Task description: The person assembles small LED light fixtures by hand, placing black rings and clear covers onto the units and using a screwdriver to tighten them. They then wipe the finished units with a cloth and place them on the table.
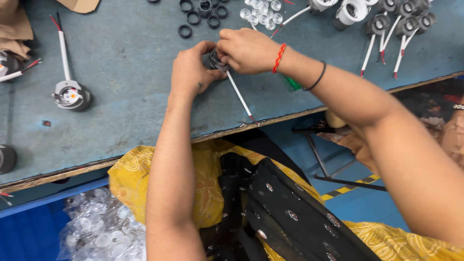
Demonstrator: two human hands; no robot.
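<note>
**Small lamp fitting pinched between two hands, mostly hidden**

Held just above the blue-grey worktable, near its front edge: a small dark round lamp fitting, largely covered by fingers. Gripped from the left by the left hand, fingers curled around its side; pinched from above by the right hand, fingertips closed on its top. Hard to make out what the right fingertips press on (a ring or lens, cannot tell). Trailing from the fitting toward the table edge: a white lead with a red tip, ending right at the rim.

Cut off at the top border: a group of black rings, a cluster of clear lenses, a row of grey fittings with white leads. Half out of view at the left border: another fitting. Fully visible to the left, well apart from the hands: one finished grey fitting with its lead pointing away.

Open tabletop between that fitting and the left hand. Below the table edge: yellow and black patterned cloth and a bag of clear lenses (partly cropped).
</note>
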